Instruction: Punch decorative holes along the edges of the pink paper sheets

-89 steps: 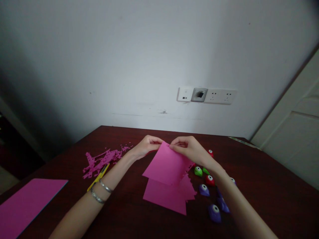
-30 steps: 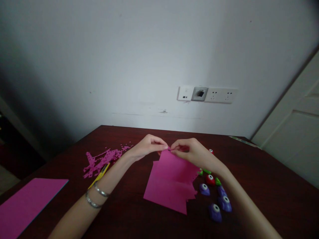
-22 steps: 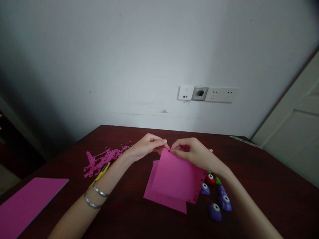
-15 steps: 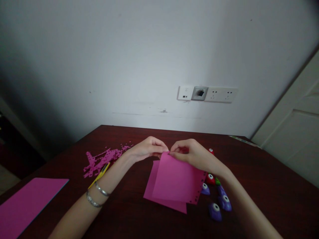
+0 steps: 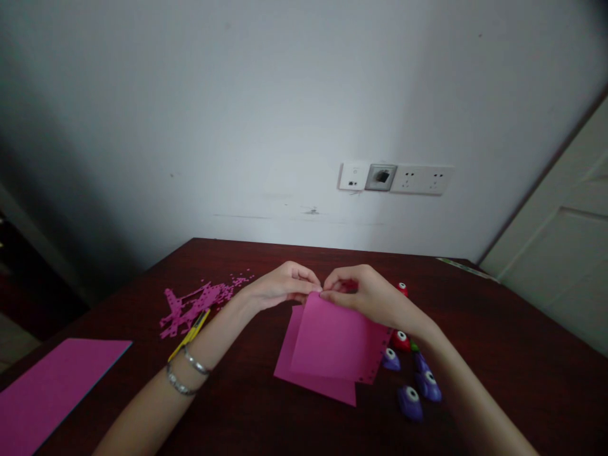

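Observation:
A square sheet of pink paper [image 5: 332, 342] is lifted off the table by its top left corner. My left hand [image 5: 289, 285] pinches that corner from the left, and my right hand [image 5: 363, 291] grips it from the right with thumb and fingers. Their fingertips almost meet there. Small punched holes run along the sheet's right edge and lower right corner. Underneath, partly covered, lies a second pink sheet [image 5: 289, 351]. Close to my right wrist are several craft punches with eye designs: purple punches [image 5: 410, 403] and a red punch [image 5: 401, 341].
Pink paper scraps [image 5: 194, 307] and confetti lie on the dark red table [image 5: 237, 405] at the left. A yellow utility knife [image 5: 190, 335] is partly behind my left forearm. A larger pink sheet [image 5: 57, 386] lies far left. Wall sockets [image 5: 422, 180] sit above the table.
The lower right part of the held sheet has risen slightly and bends more. My right thumb now covers the dark spot near the pinched corner. Both hands stay nearly in place.

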Action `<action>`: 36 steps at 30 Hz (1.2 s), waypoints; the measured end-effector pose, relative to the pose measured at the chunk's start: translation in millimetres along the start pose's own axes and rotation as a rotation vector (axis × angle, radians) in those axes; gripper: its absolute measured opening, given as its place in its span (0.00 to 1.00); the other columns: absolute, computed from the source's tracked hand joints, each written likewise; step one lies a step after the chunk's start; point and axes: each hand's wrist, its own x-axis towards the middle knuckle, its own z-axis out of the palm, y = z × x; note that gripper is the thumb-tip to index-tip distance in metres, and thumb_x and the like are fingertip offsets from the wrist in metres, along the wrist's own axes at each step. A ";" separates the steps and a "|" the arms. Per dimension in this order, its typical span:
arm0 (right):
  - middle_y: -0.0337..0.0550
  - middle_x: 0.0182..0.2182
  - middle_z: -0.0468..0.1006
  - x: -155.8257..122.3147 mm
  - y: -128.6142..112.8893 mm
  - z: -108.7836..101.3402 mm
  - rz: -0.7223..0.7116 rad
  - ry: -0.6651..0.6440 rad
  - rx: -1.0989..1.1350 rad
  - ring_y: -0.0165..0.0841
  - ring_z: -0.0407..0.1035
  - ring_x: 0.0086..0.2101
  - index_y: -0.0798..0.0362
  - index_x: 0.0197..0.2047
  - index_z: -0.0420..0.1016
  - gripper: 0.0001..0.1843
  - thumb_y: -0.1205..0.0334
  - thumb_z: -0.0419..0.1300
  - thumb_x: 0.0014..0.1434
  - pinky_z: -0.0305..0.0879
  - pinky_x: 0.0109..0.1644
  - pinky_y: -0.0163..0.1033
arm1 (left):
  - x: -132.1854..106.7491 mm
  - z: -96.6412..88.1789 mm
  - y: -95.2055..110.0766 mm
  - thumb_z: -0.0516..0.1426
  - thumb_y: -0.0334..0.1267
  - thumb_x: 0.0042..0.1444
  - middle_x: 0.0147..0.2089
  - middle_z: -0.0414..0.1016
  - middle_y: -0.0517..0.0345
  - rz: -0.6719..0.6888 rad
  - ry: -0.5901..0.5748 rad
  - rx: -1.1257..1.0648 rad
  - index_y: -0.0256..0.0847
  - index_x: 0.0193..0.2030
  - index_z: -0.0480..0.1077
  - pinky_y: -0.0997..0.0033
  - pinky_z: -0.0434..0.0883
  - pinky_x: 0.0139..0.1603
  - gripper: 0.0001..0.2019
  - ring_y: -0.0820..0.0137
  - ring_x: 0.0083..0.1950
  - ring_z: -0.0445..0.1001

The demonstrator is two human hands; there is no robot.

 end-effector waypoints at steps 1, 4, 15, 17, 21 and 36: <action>0.38 0.26 0.75 -0.1 -0.2 0.0 -0.007 0.003 -0.005 0.27 0.66 0.27 0.54 0.31 0.73 0.08 0.58 0.57 0.56 0.63 0.32 0.33 | 0.5 0.3 -0.4 0.64 0.35 0.44 0.26 0.71 0.60 -0.005 0.005 -0.009 0.34 0.30 0.74 0.76 0.63 0.32 0.07 0.80 0.27 0.67; 0.38 0.27 0.75 -1.0 -2.6 -0.5 -0.041 0.013 -0.019 0.27 0.66 0.28 0.54 0.31 0.72 0.07 0.61 0.56 0.56 0.64 0.32 0.34 | 2.2 1.1 -2.0 0.64 0.36 0.44 0.25 0.71 0.60 -0.018 0.009 -0.045 0.34 0.29 0.74 0.76 0.63 0.32 0.07 0.80 0.27 0.66; 0.37 0.28 0.74 -1.9 -8.0 -1.8 -0.108 0.029 -0.027 0.28 0.67 0.30 0.52 0.29 0.71 0.06 0.64 0.55 0.56 0.64 0.36 0.35 | 3.8 0.3 -4.6 0.64 0.35 0.43 0.27 0.73 0.58 0.021 0.023 -0.073 0.34 0.30 0.75 0.75 0.65 0.34 0.08 0.78 0.29 0.68; 0.37 0.28 0.74 -1.4 -7.0 -1.5 -0.100 0.028 -0.008 0.28 0.67 0.30 0.52 0.29 0.71 0.06 0.65 0.55 0.55 0.64 0.36 0.35 | 3.0 0.5 -3.2 0.64 0.35 0.43 0.27 0.72 0.59 0.034 0.023 -0.068 0.34 0.29 0.75 0.76 0.64 0.33 0.07 0.79 0.28 0.68; 0.38 0.28 0.76 -0.3 -4.8 -1.2 -0.060 0.026 0.034 0.28 0.68 0.30 0.53 0.30 0.73 0.06 0.64 0.56 0.55 0.65 0.35 0.34 | 0.3 1.4 1.3 0.64 0.34 0.42 0.26 0.73 0.59 0.057 0.035 -0.040 0.34 0.29 0.75 0.76 0.65 0.33 0.07 0.78 0.28 0.68; 0.42 0.18 0.74 -7.9 -20.1 -3.1 0.129 0.364 -0.173 0.29 0.66 0.19 0.54 0.23 0.74 0.25 0.45 0.50 0.59 0.60 0.23 0.35 | -1.2 24.3 8.2 0.61 0.34 0.47 0.24 0.72 0.58 0.254 0.360 -0.007 0.33 0.30 0.73 0.74 0.67 0.24 0.05 0.77 0.21 0.67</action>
